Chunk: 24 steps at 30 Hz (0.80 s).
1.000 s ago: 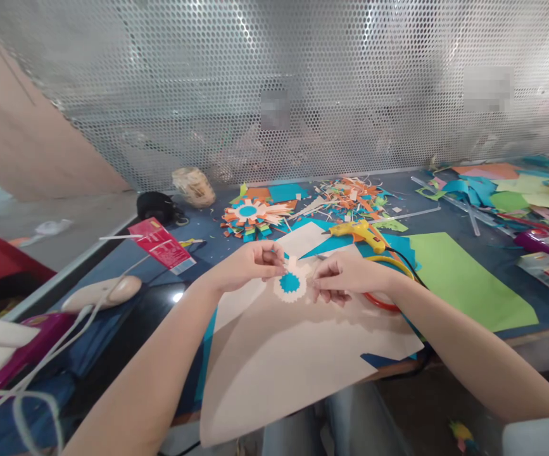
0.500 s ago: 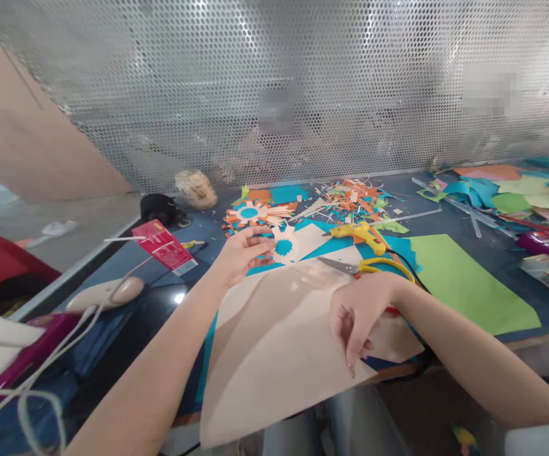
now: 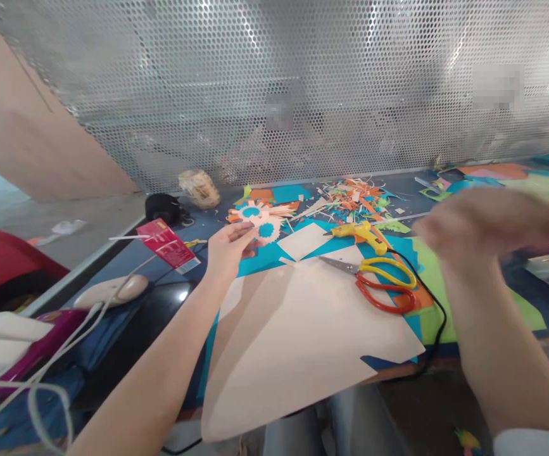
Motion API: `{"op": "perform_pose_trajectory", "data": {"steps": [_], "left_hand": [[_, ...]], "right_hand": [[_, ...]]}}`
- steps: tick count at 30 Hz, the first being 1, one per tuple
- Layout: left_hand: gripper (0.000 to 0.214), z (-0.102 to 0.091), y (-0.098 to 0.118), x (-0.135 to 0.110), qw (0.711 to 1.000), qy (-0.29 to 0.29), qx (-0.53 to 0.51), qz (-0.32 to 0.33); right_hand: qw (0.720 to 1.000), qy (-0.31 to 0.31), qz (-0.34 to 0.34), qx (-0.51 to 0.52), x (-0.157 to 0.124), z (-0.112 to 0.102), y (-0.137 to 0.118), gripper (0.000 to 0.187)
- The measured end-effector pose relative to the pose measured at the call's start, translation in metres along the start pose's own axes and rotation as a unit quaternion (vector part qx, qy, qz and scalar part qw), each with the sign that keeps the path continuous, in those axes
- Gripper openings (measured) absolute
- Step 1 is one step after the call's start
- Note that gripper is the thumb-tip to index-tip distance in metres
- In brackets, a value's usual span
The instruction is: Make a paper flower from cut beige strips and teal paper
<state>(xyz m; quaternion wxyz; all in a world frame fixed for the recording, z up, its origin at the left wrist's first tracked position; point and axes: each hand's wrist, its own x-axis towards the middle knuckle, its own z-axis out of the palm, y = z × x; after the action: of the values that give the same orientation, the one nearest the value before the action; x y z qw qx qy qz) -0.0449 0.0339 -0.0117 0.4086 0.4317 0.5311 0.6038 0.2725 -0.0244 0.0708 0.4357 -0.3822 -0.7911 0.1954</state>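
Press lightly while your left hand [image 3: 231, 249] pinches the paper flower [image 3: 268, 232] ahead; your right hand [image 3: 464, 221], blurred, I can't tell.

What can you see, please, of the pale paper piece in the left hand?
The pale paper piece looks thin, with a jagged-edged blue centre facing the camera. The left hand holds its left side. It appears in front of a blue-centred paper flower; whether they touch is unclear.

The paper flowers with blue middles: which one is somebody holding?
The nearer flower, pinched in the left hand; the farther flower lies behind it, unheld.
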Motion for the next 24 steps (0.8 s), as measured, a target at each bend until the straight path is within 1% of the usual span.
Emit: {"op": "perform_pose_trajectory", "data": {"steps": [1,2,3,4,5,6,7,8,9,10,11,12,13,14,15,16,18,19,20,21,22,24], "left_hand": [[0.035,0.000,-0.001,0.000,1.000,-0.003,0.013,0.016],[0.034,0.001,-0.002,0.000,0.999,-0.007,0.023,0.033],[0.033,0.001,-0.003,0.000,0.998,-0.012,0.029,0.049],[0.033,0.002,-0.004,-0.001,0.997,-0.017,0.031,0.063],[0.033,0.003,-0.004,-0.002,0.997,-0.022,0.032,0.073],[0.032,0.004,-0.003,-0.003,0.996,-0.028,0.032,0.081],[0.031,0.006,-0.003,-0.004,0.995,-0.032,0.033,0.090],[0.030,0.007,-0.003,-0.005,0.994,-0.036,0.038,0.101],[0.028,0.008,-0.003,-0.007,0.991,-0.039,0.044,0.116],[0.026,0.009,-0.002,-0.009,0.988,-0.042,0.055,0.136],[0.023,0.009,-0.002,-0.011,0.983,-0.047,0.069,0.164],[0.021,0.009,-0.002,-0.013,0.974,-0.054,0.086,0.200],[0.018,0.009,-0.002,-0.015,0.960,-0.063,0.113,0.247],[0.015,0.009,-0.002,-0.017,0.938,-0.071,0.145,0.307],[0.012,0.008,-0.002,-0.019,0.905,-0.076,0.186,0.374],[0.010,0.008,-0.001,-0.022,0.863,-0.082,0.231,0.442],[0.010,0.008,-0.001,-0.027,0.771,-0.100,0.301,0.553],[0.012,0.009,-0.001,-0.029,0.732,-0.111,0.321,0.591],[0.014,0.009,-0.001,-0.032,0.703,-0.123,0.332,0.616],[0.016,0.010,-0.001,-0.034,0.686,-0.134,0.337,0.631],[0.017,0.011,-0.001,-0.036,0.676,-0.145,0.338,0.638],[0.019,0.014,-0.001,-0.040,0.668,-0.164,0.338,0.642]], "right_hand": [[0.979,0.073,-0.058,-0.181,0.000,-0.015,0.004,0.059],[0.929,0.124,-0.094,-0.337,0.000,-0.026,0.009,0.063],[0.915,0.140,-0.095,-0.366,0.002,-0.034,0.014,0.067],[0.918,0.165,-0.088,-0.350,0.005,-0.036,0.021,0.069],[0.932,0.211,-0.075,-0.286,0.009,-0.034,0.027,0.066],[0.953,0.295,-0.036,-0.064,0.013,-0.026,0.033,0.058],[0.950,0.312,-0.022,-0.009,0.017,-0.015,0.039,0.047],[0.954,0.298,-0.005,0.024,0.020,0.000,0.043,0.035],[0.967,0.229,0.040,0.102,0.022,0.015,0.046,0.021],[0.975,0.138,0.081,0.152,0.022,0.032,0.047,0.016],[0.976,0.061,0.107,0.179,0.021,0.047,0.048,0.027],[0.972,0.003,0.125,0.200,0.020,0.061,0.046,0.039],[0.966,-0.035,0.145,0.210,0.017,0.073,0.045,0.040],[0.958,-0.074,0.173,0.217,0.014,0.082,0.042,0.032],[0.946,-0.108,0.202,0.228,0.011,0.089,0.039,0.023],[0.935,-0.145,0.224,0.233,0.008,0.095,0.036,0.024],[0.920,-0.182,0.255,0.237,0.004,0.100,0.029,0.034],[0.916,-0.189,0.264,0.236,0.003,0.100,0.025,0.036],[0.914,-0.193,0.270,0.233,0.002,0.100,0.022,0.034],[0.913,-0.196,0.274,0.228,0.002,0.100,0.020,0.032],[0.914,-0.200,0.276,0.221,0.002,0.100,0.018,0.029],[0.915,-0.207,0.273,0.212,0.003,0.100,0.017,0.026]]}}
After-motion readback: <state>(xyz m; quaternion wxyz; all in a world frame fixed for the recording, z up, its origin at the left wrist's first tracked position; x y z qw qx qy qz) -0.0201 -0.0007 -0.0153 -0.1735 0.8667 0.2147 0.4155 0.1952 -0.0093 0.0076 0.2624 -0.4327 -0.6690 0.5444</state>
